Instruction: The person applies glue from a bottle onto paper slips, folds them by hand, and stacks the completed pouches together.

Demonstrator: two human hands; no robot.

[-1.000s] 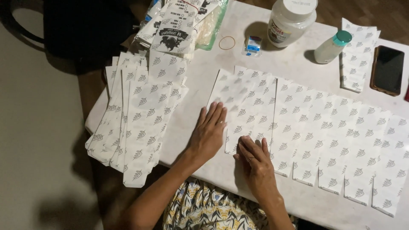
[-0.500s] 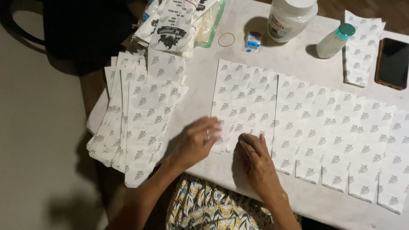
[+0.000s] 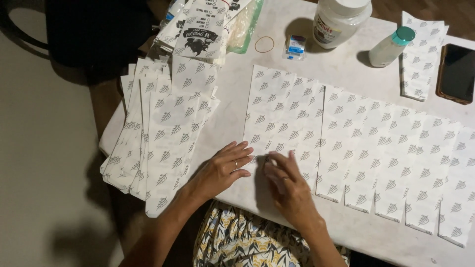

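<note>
A row of white sheets printed with small grey leaf marks (image 3: 366, 133) lies overlapped across the white table (image 3: 232, 118). My left hand (image 3: 222, 168) rests flat, fingers spread, at the near left corner of the leftmost sheet (image 3: 282, 113). My right hand (image 3: 287, 185) sits just right of it, fingertips curled onto that sheet's near edge. Whether the fingers pinch the edge I cannot tell.
A fanned stack of the same printed sheets (image 3: 158, 133) hangs over the table's left edge. At the back lie plastic packets (image 3: 203, 24), a rubber band (image 3: 264, 44), a white jar (image 3: 341, 20), a small teal-capped bottle (image 3: 392, 46), more sheets (image 3: 420, 54) and a phone (image 3: 457, 73).
My left hand slid from on top of the leftmost sheet down and left to its near corner. My right hand stayed at the sheet's near edge. The view shifted slightly.
</note>
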